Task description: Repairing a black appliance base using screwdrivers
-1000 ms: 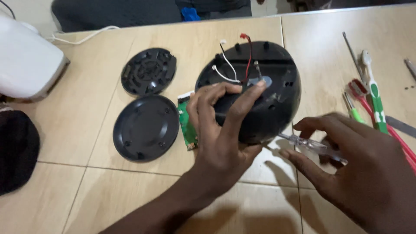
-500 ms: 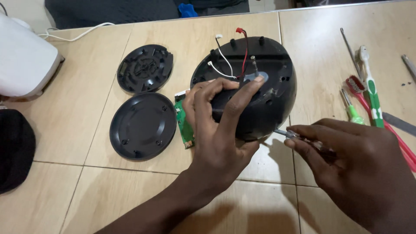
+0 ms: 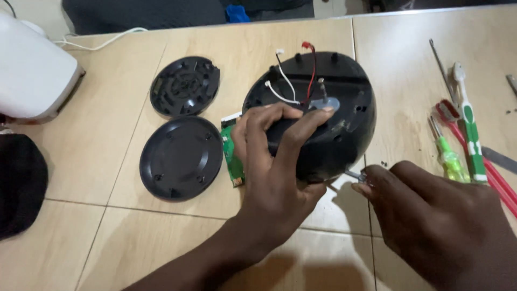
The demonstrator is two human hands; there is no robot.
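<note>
round housing (image 3: pixel 334 134): glossy black, grey smudges near its middle; a pale grey metal tab beside the fingertip
wires (image 3: pixel 293 75): two white, one red with a red end cap, one black
circuit board (image 3: pixel 232 159): green with a white end piece, against the housing's left side
flat disc (image 3: pixel 180 159): matt black, plain
ribbed disc (image 3: pixel 184 86): black, moulded ring-and-spoke pattern, toward the table's far edge
table (image 3: pixel 107 178): light tan wood grain, thin dark seams
appliance (image 3: pixel 32 70): white, far left corner; white cable
cloth (image 3: pixel 19 183): black, left edge
small screwdriver (image 3: pixel 448 153): translucent lime green handle
toothbrush (image 3: pixel 469 129): white and green
long tool (image 3: pixel 484 161): red, right edge
</note>
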